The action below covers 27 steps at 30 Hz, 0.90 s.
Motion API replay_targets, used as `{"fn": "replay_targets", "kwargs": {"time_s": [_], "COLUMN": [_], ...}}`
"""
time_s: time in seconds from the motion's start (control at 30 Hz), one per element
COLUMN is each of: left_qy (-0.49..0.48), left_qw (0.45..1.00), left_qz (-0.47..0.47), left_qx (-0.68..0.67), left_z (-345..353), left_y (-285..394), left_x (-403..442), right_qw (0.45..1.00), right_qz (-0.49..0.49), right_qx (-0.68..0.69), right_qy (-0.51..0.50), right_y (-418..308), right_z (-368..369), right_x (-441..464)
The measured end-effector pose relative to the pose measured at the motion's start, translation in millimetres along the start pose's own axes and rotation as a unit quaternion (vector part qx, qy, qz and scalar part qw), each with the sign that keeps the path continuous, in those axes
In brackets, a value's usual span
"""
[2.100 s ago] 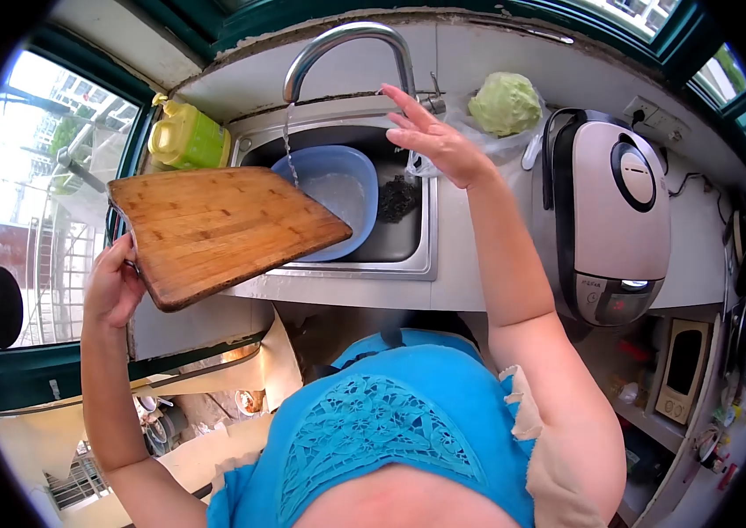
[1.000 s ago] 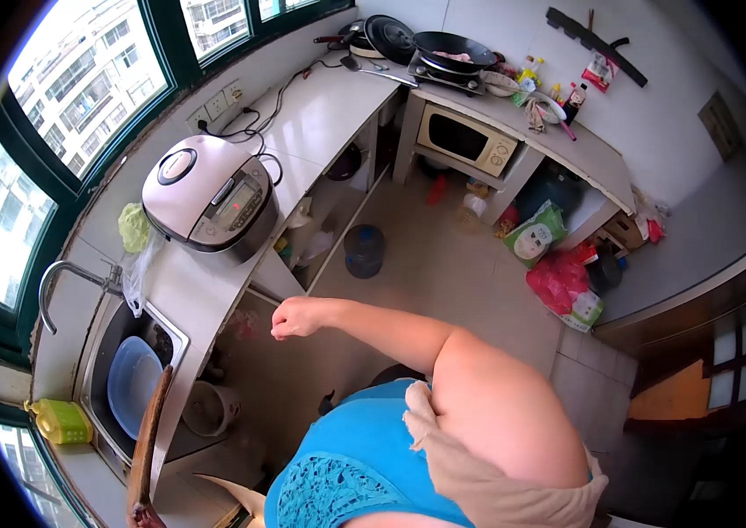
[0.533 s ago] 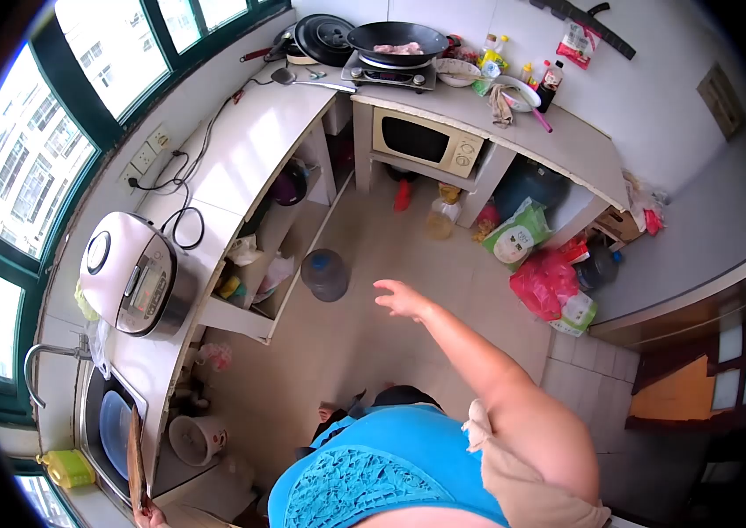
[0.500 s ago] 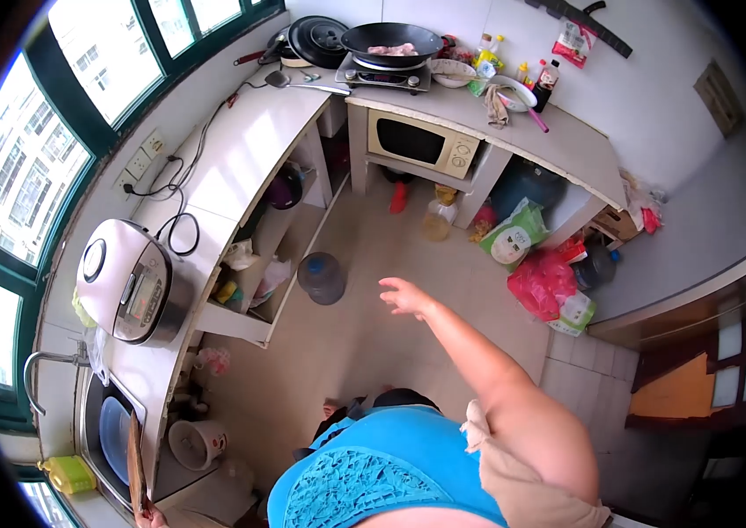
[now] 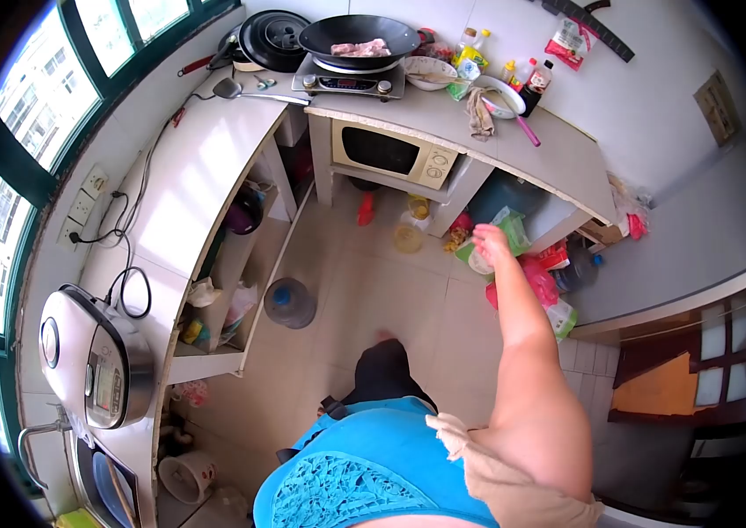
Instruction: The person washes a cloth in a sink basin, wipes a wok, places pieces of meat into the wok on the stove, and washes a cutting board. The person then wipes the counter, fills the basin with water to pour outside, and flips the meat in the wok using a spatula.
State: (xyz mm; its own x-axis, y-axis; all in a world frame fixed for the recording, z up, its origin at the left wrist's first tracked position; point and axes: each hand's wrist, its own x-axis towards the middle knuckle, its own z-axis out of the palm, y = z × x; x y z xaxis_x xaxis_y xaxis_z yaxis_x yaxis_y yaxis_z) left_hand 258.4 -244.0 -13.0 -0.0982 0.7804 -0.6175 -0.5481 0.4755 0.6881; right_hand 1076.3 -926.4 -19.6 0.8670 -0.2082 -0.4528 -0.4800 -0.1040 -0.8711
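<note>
My right hand [image 5: 491, 244] reaches forward in mid-air, fingers stretched out and nothing visible in them. From this viewpoint it overlaps a green and white bag [image 5: 512, 227] by the right-hand counter; I cannot tell any contact. Beyond it, a black wok [image 5: 316, 37] holds raw meat [image 5: 360, 48] on an induction cooker [image 5: 348, 84]. Close by stand a patterned bowl [image 5: 430, 72] and a white pan with a pink handle [image 5: 503, 99], a cloth [image 5: 480, 114] hanging over its edge. My left hand is out of view. A brown wooden edge [image 5: 119, 486] shows at the sink.
A rice cooker [image 5: 95, 356] stands on the left counter [image 5: 175, 189], where a spatula [image 5: 258, 93] lies. On the floor are a large water bottle [image 5: 289, 304], a yellowish jug [image 5: 408, 236] and a pink bag [image 5: 540, 280]. A microwave [image 5: 390, 151] sits under the back counter.
My right hand has moved right and slightly up the view. My left hand, earlier at the wooden piece by the sink, has left view. The room has shifted left as I step forward.
</note>
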Motion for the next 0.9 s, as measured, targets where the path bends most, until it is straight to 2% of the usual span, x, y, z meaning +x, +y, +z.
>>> {"fn": "replay_targets", "kwargs": {"time_s": [0.1,0.13,0.17,0.2,0.23,0.3,0.4,0.5,0.53,0.57,0.6,0.63,0.67,0.7,0.73,0.77,0.8,0.83,0.87,0.9], "left_qy": [0.000,0.002,0.006,0.010,0.016,0.031,0.058,0.066,0.064,0.059,0.055,0.052,0.048,0.040,0.025,-0.002,-0.036,-0.084,0.020,0.009], "left_qw": [1.000,1.000,1.000,1.000,1.000,0.999,0.996,0.995,0.995,0.995,0.995,0.995,0.995,0.994,0.993,0.992,0.989,0.984,0.987,0.989], "left_qz": [0.007,0.010,0.013,0.016,0.016,0.027,0.042,0.055,0.060,0.065,0.069,0.078,0.087,0.099,0.110,0.119,0.119,0.132,0.100,0.097], "left_qx": [0.011,0.013,0.017,0.017,0.018,0.030,0.047,0.055,0.057,0.056,0.049,0.037,0.023,0.000,-0.025,-0.050,-0.078,-0.089,-0.126,-0.116], "left_z": [36,51,64,80,93,123,151,164,167,166,158,144,124,95,70,45,32,18,25,21], "left_y": [-48,-66,-84,-103,-119,-145,-169,-184,-188,-188,-186,-184,-182,-180,-182,-187,-199,-215,-229,-238], "left_x": [-44,-59,-75,-91,-108,-143,-191,-227,-237,-247,-260,-275,-299,-332,-372,-410,-439,-473,-494,-516], "right_qw": [0.967,0.930,0.863,0.864,0.823,0.778,0.686,0.756,0.790,0.868,0.920,0.925,0.925,0.925,0.911,0.833,0.790,0.747,0.696,0.649], "right_qz": [-0.238,-0.275,-0.306,-0.269,-0.318,-0.302,-0.331,-0.171,-0.259,-0.265,-0.269,-0.319,-0.312,-0.261,-0.184,-0.009,0.142,0.198,0.221,0.235], "right_qx": [-0.038,-0.198,-0.350,-0.384,-0.422,-0.494,-0.564,-0.610,-0.543,-0.419,-0.283,-0.184,-0.090,0.000,0.084,0.207,0.219,0.148,0.107,0.070], "right_qy": [0.083,0.141,0.196,0.186,0.210,0.244,0.318,0.167,0.117,0.040,-0.044,-0.092,-0.199,-0.276,-0.359,-0.513,-0.555,-0.617,-0.675,-0.720], "right_y": [-39,-63,-94,-119,-134,-164,-175,-197,-197,-197,-211,-202,-187,-181,-175,-159,-133,-121,-84,-44], "right_z": [5,10,14,21,28,43,60,67,69,67,75,80,86,98,114,129,146,169,198,222], "right_x": [128,148,170,196,225,255,298,317,312,302,261,238,221,188,149,128,114,84,73,67]}}
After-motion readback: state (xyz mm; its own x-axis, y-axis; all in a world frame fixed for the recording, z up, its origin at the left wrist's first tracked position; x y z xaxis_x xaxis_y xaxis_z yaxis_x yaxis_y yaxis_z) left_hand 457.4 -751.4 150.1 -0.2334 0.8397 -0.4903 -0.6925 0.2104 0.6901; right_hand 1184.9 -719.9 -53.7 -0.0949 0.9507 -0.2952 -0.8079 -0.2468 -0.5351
